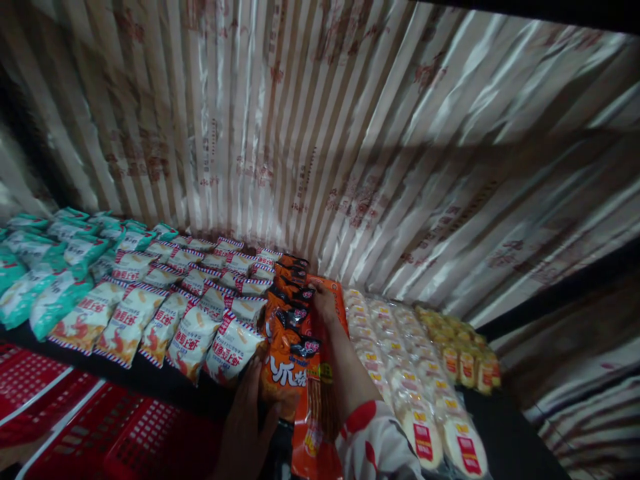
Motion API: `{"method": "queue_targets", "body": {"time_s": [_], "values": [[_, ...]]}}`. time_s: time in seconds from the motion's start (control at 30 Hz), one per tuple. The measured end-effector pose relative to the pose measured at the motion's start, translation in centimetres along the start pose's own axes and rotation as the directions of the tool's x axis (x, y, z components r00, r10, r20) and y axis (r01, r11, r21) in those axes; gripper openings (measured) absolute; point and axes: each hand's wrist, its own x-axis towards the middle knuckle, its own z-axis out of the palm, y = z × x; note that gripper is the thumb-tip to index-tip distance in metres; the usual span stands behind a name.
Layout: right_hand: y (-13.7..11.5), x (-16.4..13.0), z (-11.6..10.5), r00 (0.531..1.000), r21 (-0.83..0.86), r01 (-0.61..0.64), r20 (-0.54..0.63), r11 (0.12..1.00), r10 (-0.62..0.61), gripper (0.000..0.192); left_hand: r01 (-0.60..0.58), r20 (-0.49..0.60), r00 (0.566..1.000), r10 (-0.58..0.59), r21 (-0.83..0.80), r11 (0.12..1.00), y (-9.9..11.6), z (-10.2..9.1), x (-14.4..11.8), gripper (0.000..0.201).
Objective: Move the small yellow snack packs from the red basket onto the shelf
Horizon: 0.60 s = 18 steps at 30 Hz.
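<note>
My right hand (325,305) reaches to the back of a row of flat orange packets (315,427) with brown sticks pictured on them. Its fingertips touch the far end, close to the orange-and-black snack bags (293,315); dimness hides how far the fingers are bent. At the front, my left hand (247,417) is open, its fingers stretched and the thumb apart. It lies beside the foremost orange bag (285,373), its fingertips near a white shrimp snack bag (234,350). The orange-and-black bags stand one behind another in a tight line.
Rows of white shrimp snack bags and teal bags (60,300) fill the left. To the right lie round wrapped pastries (423,437) and small yellow packs (466,363). Striped plastic sheeting (300,133) hangs behind. Red perforated baskets (145,433) sit below the shelf's front edge.
</note>
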Motion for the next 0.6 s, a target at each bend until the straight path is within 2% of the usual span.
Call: {"method": "queue_targets", "body": {"time_s": [0.07, 0.13, 0.27, 0.4, 0.6], "values": [[-0.1, 0.9, 0.4, 0.999, 0.137, -0.039, 0.03, 0.99, 0.035, 0.033, -0.034, -0.002, 0.999, 0.034, 0.016, 0.999, -0.3, 0.2, -0.2, 0.067], [-0.1, 1.7, 0.6, 0.998, 0.198, -0.063, 0.041, 0.978, 0.056, 0.032, -0.045, -0.023, 0.999, 0.046, 0.019, 0.999, -0.6, 0.5, -0.4, 0.066], [0.3, 3.0, 0.9, 0.995, 0.218, -0.083, 0.063, 0.972, 0.07, 0.033, -0.023, -0.099, 0.995, 0.026, 0.033, 0.999, -0.8, 1.3, -0.4, 0.062], [0.5, 3.9, 1.1, 0.994, 0.229, -0.086, 0.085, 0.97, 0.068, 0.032, -0.063, -0.107, 0.992, 0.066, 0.033, 0.997, -1.2, 1.8, -0.1, 0.064], [0.4, 4.4, 1.6, 0.994, 0.221, -0.065, 0.098, 0.973, 0.044, 0.025, -0.034, -0.131, 0.991, 0.04, 0.045, 0.998, -1.6, 1.5, -0.2, 0.065]]}}
